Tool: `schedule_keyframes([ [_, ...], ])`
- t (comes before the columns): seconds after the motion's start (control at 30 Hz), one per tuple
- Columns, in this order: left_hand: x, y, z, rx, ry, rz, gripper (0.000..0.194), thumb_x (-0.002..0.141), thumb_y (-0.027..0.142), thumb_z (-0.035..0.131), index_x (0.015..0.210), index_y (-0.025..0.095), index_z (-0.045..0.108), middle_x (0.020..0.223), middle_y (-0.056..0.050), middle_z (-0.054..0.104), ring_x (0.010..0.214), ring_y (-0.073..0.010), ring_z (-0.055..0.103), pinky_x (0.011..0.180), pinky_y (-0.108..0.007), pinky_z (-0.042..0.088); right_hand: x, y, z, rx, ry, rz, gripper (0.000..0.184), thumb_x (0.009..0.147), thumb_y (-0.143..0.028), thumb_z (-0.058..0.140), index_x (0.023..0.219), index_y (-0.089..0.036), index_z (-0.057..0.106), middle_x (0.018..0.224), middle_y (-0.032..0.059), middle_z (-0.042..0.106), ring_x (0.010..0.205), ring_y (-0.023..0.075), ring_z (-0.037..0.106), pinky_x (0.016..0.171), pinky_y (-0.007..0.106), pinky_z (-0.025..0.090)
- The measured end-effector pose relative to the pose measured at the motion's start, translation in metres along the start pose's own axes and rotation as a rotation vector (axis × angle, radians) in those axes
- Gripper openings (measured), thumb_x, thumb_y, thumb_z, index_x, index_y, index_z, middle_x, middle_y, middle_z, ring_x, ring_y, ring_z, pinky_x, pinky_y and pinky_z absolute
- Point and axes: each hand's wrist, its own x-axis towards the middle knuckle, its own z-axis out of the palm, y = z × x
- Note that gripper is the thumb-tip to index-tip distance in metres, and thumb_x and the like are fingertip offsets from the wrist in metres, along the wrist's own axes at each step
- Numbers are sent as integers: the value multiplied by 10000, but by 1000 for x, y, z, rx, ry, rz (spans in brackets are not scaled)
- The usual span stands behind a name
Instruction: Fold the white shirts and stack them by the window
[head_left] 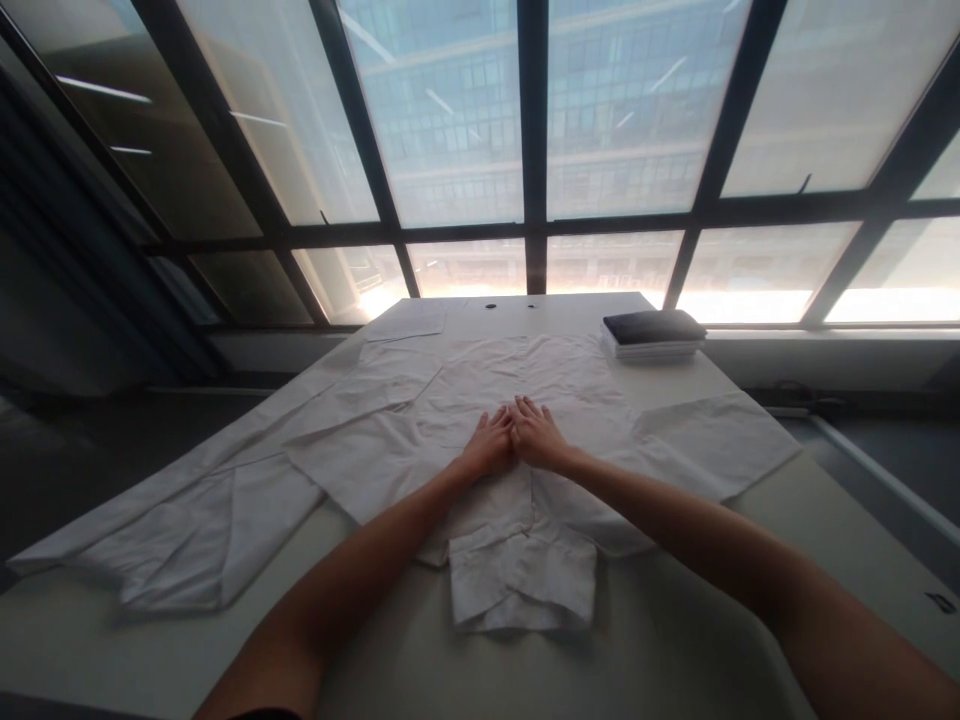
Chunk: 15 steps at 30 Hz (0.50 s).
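Observation:
A white long-sleeved shirt [390,440] lies spread flat on the pale table [787,520], collar toward me and sleeves stretched out to both sides. My left hand [491,440] rests palm down on the middle of the shirt, fingers stretched flat. Right beside it, touching it, my right hand [534,430] also lies flat on the cloth with fingers extended. Neither hand holds anything.
A stack of folded white cloth with a dark item on top [654,333] sits at the table's far right. A folded white sheet [409,322] lies at the far left. Large windows [525,150] with dark frames rise behind the table.

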Motion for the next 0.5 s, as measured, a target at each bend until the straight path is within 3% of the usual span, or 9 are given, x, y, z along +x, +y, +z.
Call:
schedule_keyframes([
  [0.1,0,0,0,8,-1,-11,612,1008,298,405,1601,217,276,1657,-114,242,1531,-295,193,1203,-561,213,15,11,14,-60,11,-47,566,1015,-235,267,1557,-83,334,1643,166,268,1524,258,193,1199,473,207],
  [0.2,3,-1,3,-11,9,-56,566,1033,270,287,1590,171,299,1640,-120,287,1525,-283,222,1204,-549,215,22,38,17,-117,29,-23,566,1051,-332,229,1544,-85,360,1623,176,313,1510,267,231,1197,486,198],
  [0.5,5,-4,10,-57,3,-88,574,1031,310,264,1593,193,291,1653,-82,256,1533,-264,200,1221,-531,177,30,153,-21,-230,71,450,623,1028,-364,228,1543,-37,352,1611,217,315,1489,297,266,1184,482,208],
])
